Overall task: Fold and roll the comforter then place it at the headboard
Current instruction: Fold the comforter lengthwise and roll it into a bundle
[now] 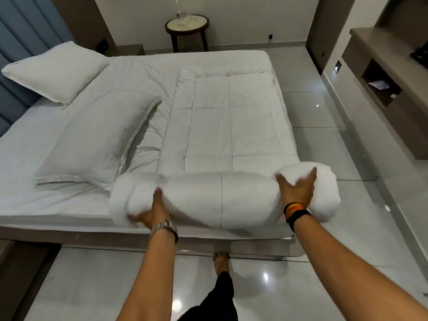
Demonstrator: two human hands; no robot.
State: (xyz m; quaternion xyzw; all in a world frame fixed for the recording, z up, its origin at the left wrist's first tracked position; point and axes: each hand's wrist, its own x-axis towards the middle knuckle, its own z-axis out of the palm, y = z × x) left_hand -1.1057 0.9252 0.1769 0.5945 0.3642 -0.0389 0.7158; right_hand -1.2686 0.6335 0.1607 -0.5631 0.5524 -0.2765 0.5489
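A white quilted comforter [222,117] lies folded into a long strip across the right half of the bed. Its near end is wound into a thick roll [222,198] by the bed's near edge. My left hand [154,210] presses the roll's left part from the front, fingers curled into the fabric. On the right part of the roll rests my right hand [297,189], fingers spread over the top. The blue padded headboard [20,42] stands at the far left.
Two white pillows [58,70] [97,140] lie on the left half of the bed. A round side table [187,25] stands beyond the bed. A shelf unit [384,72] lines the right wall. Glossy tiled floor [324,126] runs along the right and near sides. My foot [221,260] is under the bed's edge.
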